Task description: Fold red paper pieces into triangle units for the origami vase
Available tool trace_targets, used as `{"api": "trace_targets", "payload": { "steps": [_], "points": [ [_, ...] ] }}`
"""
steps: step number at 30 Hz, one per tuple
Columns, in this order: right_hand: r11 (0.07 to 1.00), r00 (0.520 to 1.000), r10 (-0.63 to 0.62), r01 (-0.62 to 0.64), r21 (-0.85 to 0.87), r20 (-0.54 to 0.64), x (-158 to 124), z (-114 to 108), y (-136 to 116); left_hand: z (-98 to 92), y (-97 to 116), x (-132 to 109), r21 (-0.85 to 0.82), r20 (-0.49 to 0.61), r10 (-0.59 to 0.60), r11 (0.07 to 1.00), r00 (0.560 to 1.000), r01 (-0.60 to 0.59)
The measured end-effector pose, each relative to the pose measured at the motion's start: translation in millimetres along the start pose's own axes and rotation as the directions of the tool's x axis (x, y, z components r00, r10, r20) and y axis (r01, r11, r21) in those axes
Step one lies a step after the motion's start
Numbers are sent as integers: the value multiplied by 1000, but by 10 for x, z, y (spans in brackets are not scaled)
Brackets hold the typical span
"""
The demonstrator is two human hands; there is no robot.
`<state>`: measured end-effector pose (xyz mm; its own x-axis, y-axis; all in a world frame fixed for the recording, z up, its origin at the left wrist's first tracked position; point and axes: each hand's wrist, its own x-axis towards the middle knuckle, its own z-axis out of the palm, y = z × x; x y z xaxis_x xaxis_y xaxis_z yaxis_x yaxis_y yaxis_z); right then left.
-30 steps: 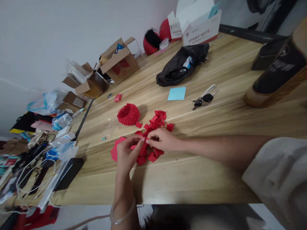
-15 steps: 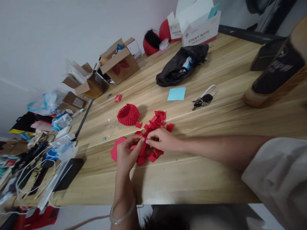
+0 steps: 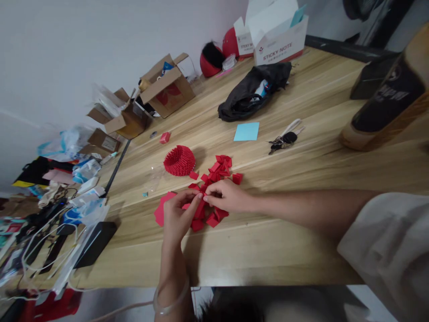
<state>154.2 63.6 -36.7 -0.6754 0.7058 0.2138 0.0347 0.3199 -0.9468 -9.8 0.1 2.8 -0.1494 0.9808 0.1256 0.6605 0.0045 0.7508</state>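
Observation:
My left hand (image 3: pixel 181 210) and my right hand (image 3: pixel 228 195) meet over a heap of folded red paper pieces (image 3: pixel 219 167). Thumb and fingers of both pinch a small red piece of paper (image 3: pixel 203 195) between them, mostly hidden by the fingertips. To the left of my left hand lie flat red paper sheets (image 3: pixel 162 209), partly covered by it. Beyond the hands stands a round red bowl-shaped piece (image 3: pixel 179 161) built of many folded paper units, with one loose folded piece beside its base.
Behind are a blue sticky note (image 3: pixel 246 131), keys (image 3: pixel 284 139) and a black plastic bag (image 3: pixel 254 91). A large bottle (image 3: pixel 385 98) stands at the right. Cardboard boxes (image 3: pixel 170 89) and a sticky note box (image 3: pixel 279 42) line the back. Cables and clutter (image 3: pixel 56 232) fill the left side.

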Motion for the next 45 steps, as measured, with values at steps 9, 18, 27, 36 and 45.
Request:
{"api": "trace_targets", "payload": {
  "steps": [9, 18, 27, 36, 45],
  "points": [
    [1000, 1000, 8, -8, -2, 9, -2, -12, -10, -7, -14, -7, -4, 2, 11, 1000, 1000, -11],
    [999, 1000, 26, -26, 28, 9, -1, -5, -1, 6, -1, -6, -66, -28, 3, 998, 1000, -5],
    [999, 1000, 24, -23, 47, -12, -2, -14, -10, 19, 45, -10, -170, -46, -42, 985, 998, 34],
    [998, 999, 31, -30, 58, -15, 8, -15, -22, 6, 53, -20, -155, -47, -56, 987, 997, 48],
    [997, 999, 28, -27, 75, -17, 5, -23, -21, 11, 74, -14, -159, -65, -68, 986, 996, 57]
  ]
}}
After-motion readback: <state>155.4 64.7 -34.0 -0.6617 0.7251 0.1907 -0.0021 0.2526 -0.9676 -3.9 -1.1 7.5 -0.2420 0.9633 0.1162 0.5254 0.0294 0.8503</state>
